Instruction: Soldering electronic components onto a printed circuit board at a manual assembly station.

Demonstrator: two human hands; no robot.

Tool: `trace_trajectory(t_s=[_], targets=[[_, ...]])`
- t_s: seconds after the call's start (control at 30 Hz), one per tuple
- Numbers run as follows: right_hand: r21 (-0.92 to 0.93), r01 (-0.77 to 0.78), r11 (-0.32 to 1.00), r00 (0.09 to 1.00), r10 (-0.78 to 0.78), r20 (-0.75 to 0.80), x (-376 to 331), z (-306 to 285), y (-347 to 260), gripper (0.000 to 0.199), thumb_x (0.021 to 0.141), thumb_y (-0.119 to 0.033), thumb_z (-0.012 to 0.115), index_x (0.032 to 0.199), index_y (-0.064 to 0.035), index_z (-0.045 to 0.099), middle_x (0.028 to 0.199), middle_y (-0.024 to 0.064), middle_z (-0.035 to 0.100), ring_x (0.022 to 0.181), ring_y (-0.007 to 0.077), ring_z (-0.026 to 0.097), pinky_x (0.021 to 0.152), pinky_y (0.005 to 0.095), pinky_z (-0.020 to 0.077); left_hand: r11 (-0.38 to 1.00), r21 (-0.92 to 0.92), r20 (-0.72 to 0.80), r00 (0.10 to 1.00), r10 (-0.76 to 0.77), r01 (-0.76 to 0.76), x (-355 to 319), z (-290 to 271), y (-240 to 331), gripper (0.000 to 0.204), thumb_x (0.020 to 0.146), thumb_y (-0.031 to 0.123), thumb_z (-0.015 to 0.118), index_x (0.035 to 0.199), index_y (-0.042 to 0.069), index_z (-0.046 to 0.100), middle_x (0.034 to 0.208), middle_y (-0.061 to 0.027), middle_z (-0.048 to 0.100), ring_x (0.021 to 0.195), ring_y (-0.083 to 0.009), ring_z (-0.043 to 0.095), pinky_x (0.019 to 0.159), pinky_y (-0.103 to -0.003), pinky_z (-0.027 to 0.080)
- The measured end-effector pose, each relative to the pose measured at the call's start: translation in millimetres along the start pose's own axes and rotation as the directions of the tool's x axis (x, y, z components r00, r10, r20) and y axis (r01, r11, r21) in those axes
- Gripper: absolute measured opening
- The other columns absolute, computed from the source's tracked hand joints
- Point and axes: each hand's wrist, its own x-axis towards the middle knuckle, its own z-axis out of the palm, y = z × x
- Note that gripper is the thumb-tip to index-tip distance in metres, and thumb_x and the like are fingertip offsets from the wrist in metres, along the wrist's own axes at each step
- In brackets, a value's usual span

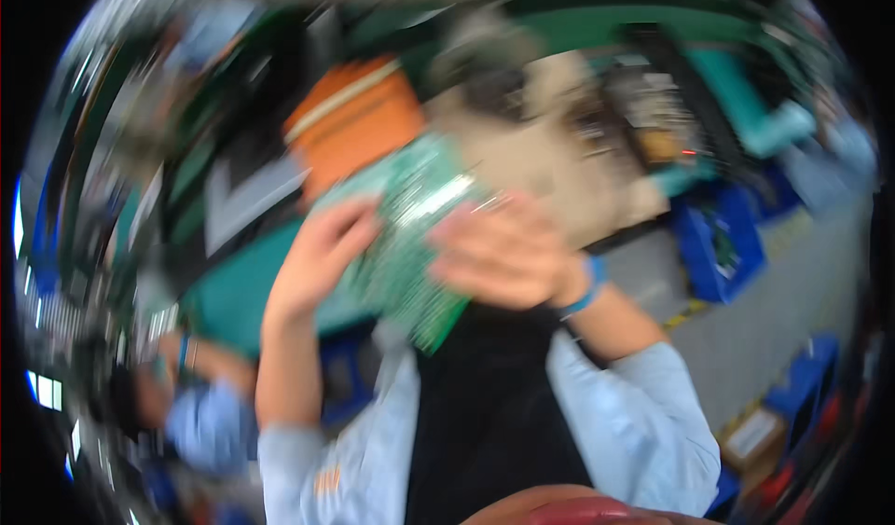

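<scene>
Motion blur smears much of the view. A green, glossy panel [410,236] that looks like a circuit board, perhaps several stacked or in clear wrap, is held in front of my body, tilted, with a bright glare across it. My left hand [331,245] is closed on its left edge, thumb over the face. From the right, my right hand [503,250], with a blue band at the wrist, lies across the panel's right side, its fingers blurred and its thumb not clear. Just beyond the panel stands an orange box [354,119] with a pale strip.
Brown cardboard [531,161] lies on the bench beyond my right hand. A dark tray with small parts [657,105] is farther right. Blue bins [718,245] stand at the right. Another person [200,413] works at the lower left; a teal mat [242,301] covers the bench.
</scene>
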Motion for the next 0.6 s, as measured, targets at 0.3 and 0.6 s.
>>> trace_trajectory(t_s=[0.3, 0.6], targets=[[0.007, -0.132, 0.991, 0.970, 0.130, -0.204, -1.0, -20.8, 2.5, 0.023, 0.094, -0.009, 0.069, 0.116, -0.0096, 0.071, 0.127, 0.0082, 0.071, 0.119, 0.0264, 0.065, 0.107, 0.0426, 0.0494, 0.908, -0.415, -0.172, 0.985, -0.013, -0.060, -6.2, 24.9, 4.7, 0.010, 0.093, 0.003, 0.064, 0.102, 0.001, 0.066, 0.090, -0.0017, 0.062, 0.076, -0.0084, 0.049, 0.072, -0.019, 0.039], [0.445, -0.591, 0.673, 0.761, 0.648, 0.030, -27.9, -13.7, 0.4, 0.025, 0.092, 0.000, 0.064, 0.117, -0.0023, 0.068, 0.109, 0.0113, 0.070, 0.095, 0.0269, 0.063, 0.089, 0.0364, 0.0509, 0.841, -0.502, -0.284, 0.957, 0.062, -0.203, -2.0, -3.8, 5.9, 0.016, 0.097, 0.007, 0.067, 0.110, 0.000, 0.063, 0.096, -0.0036, 0.064, 0.081, -0.0089, 0.053, 0.078, -0.019, 0.039]])
